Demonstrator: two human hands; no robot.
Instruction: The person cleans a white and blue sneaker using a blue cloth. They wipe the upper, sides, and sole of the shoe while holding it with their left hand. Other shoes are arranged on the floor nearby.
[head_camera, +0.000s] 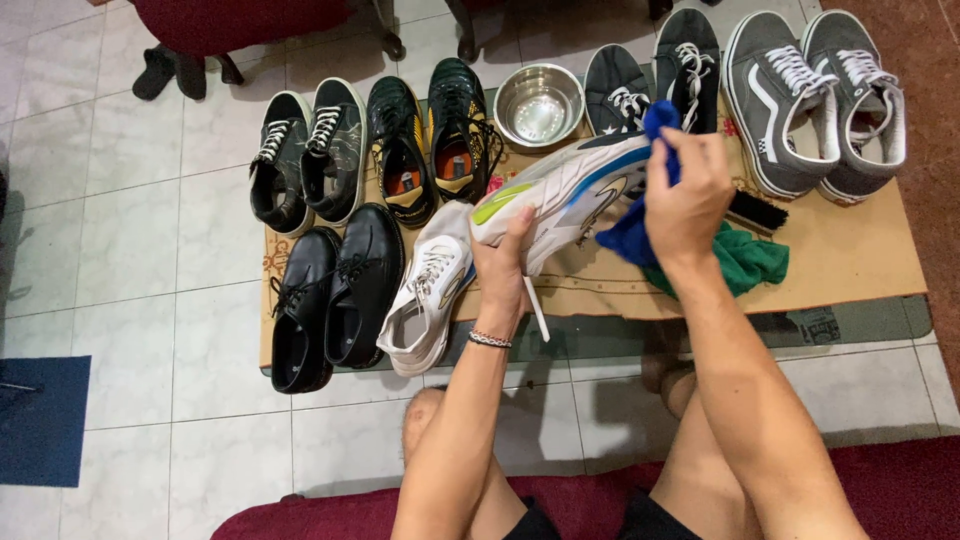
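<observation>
My left hand (505, 272) grips a white sneaker (560, 190) with green and blue accents, held sideways above a cardboard sheet (850, 255). Pressed against the toe end of that sneaker is a blue cloth (632, 235), bunched in my right hand (688, 195). The matching white sneaker (430, 290) lies on the cardboard just left of my left hand. A green cloth (750, 262) and a black brush (757, 211) lie under and right of my right hand.
Pairs of shoes line the cardboard: black leather shoes (330, 295), black high-tops (305, 160), black-and-yellow boots (430, 140), dark sneakers (655, 75), grey sneakers (815, 95). A steel bowl (538, 105) stands at the back. White tile floor (130, 250) lies left, a blue mat (40, 420) beyond.
</observation>
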